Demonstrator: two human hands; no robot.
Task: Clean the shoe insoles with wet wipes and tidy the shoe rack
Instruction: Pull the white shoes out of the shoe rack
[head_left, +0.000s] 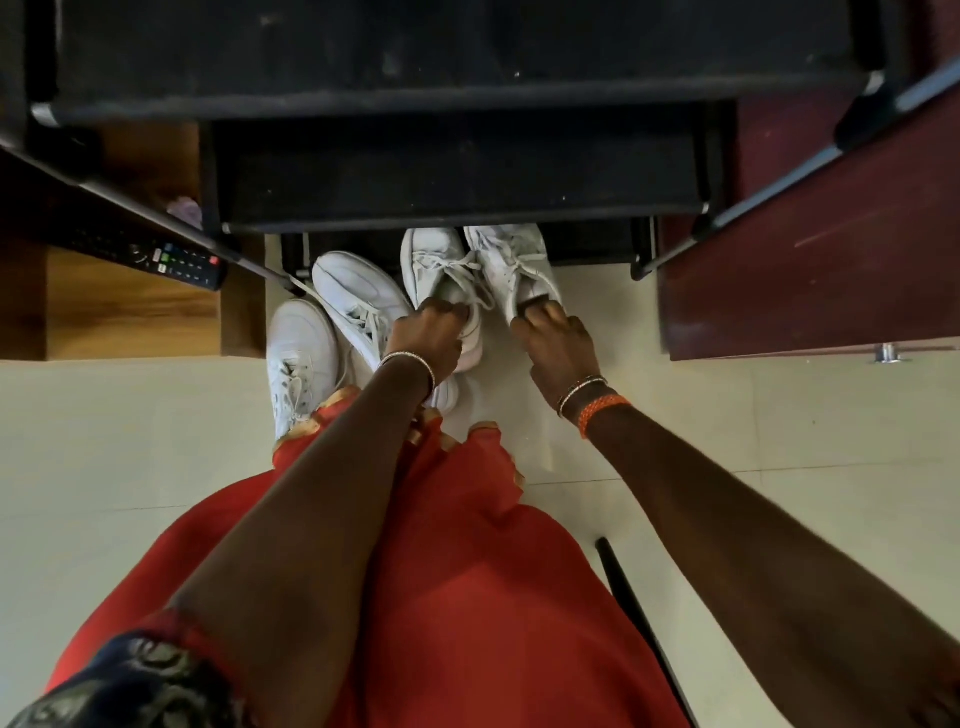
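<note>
Four white sneakers sit on the pale floor at the foot of the black shoe rack (457, 171), and we read them as two pairs.

Head view: the pair at 12 o'clock has its toes tucked under the lowest shelf, heels toward us, which suits either drawing them out for cleaning or sliding them home. The left hand (431, 332) curls its fingers into the heel opening of the left shoe of this pair (441, 280), gripping the collar. The right hand (556, 338) hooks its fingers into the opening of the right shoe (514, 265) in the same manner. We judge this paired heel grip lets both shoes move together and stay aligned.

Both forearms extend forward and down, wrists slightly flexed, knuckles up.

The second pair (332, 322) lies at 10 o'clock from the hands, angled and partly overlapping, untouched. No wet wipes or loose insoles are visible. A remote control (171, 254) rests on the wooden surface at 9 o'clock of the rack.
</note>
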